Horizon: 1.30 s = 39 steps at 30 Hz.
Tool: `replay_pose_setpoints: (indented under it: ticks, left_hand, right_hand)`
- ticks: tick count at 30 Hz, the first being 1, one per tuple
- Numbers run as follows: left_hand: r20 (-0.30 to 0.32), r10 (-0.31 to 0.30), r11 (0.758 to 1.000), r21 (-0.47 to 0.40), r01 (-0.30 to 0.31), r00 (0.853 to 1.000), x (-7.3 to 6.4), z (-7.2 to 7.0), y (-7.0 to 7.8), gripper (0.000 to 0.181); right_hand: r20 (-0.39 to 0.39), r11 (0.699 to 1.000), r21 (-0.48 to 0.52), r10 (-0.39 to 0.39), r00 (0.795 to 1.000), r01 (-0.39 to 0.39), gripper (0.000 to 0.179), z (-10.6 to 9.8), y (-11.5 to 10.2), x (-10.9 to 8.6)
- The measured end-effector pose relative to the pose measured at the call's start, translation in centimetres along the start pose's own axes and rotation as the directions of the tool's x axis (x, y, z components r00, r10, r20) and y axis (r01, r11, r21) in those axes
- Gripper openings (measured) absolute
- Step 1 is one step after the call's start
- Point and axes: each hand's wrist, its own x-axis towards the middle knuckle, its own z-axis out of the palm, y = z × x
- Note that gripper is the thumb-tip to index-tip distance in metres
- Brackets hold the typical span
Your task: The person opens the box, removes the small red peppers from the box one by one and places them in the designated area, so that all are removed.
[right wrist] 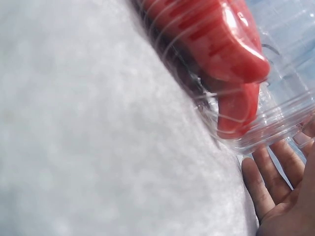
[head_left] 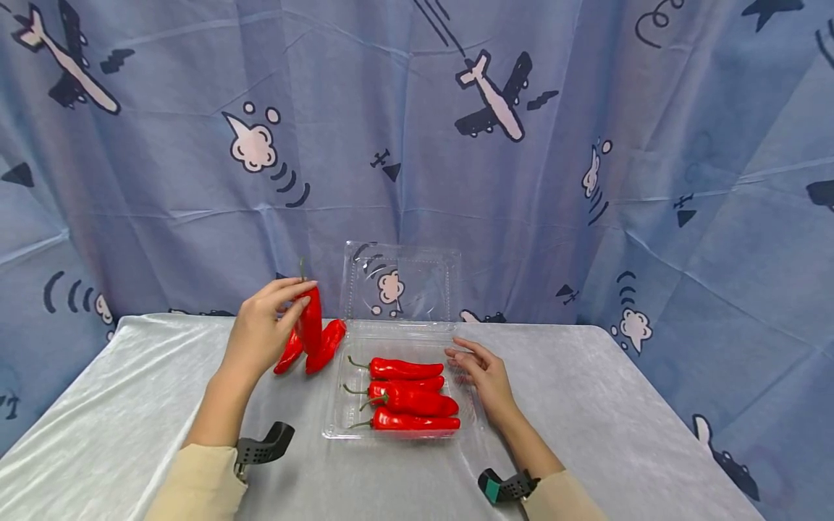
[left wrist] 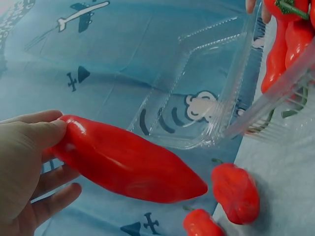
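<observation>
My left hand [head_left: 259, 325] pinches a long red chili pepper [head_left: 311, 322] by its stem end, between thumb and fingers. In the left wrist view this pepper [left wrist: 133, 160] hangs with its tapered tip pointing away from the hand. My right hand [head_left: 485, 380] lies along the right side of a clear plastic clamshell box [head_left: 332, 420], its fingers extended at the rim. The right wrist view shows those fingers [right wrist: 275, 172] fairly straight beside the box wall. Several red peppers [head_left: 413, 399] lie crosswise inside the box, stems to the left.
Two more red peppers lie on the cloth left of the box, one [head_left: 329, 346] beside its wall and the other [head_left: 289, 353] partly behind the held pepper. The box's transparent lid [head_left: 400, 282] stands raised at the back. A patterned blue curtain [head_left: 417, 145] hangs behind the table [head_left: 573, 420].
</observation>
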Motion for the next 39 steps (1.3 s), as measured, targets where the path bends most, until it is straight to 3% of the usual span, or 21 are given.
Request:
replay_pose_setpoints:
  ticks: [15, 39]
  left_hand:
    - [0.065, -0.066, 0.994, 0.093, 0.06, 0.996, -0.4, 0.6, -1.4, 0.028]
    - [0.094, -0.037, 0.997, 0.077, 0.03, 0.995, -1.1, 2.7, -2.7, 0.027]
  right_hand:
    - [-0.005, 1.0, 0.003, 0.005, 1.0, -0.005, 0.04, 0.0, -0.1, -0.1]
    - [-0.006, 1.0, -0.011, 0.016, 1.0, -0.016, 0.04, 0.0, -0.1, -0.1]
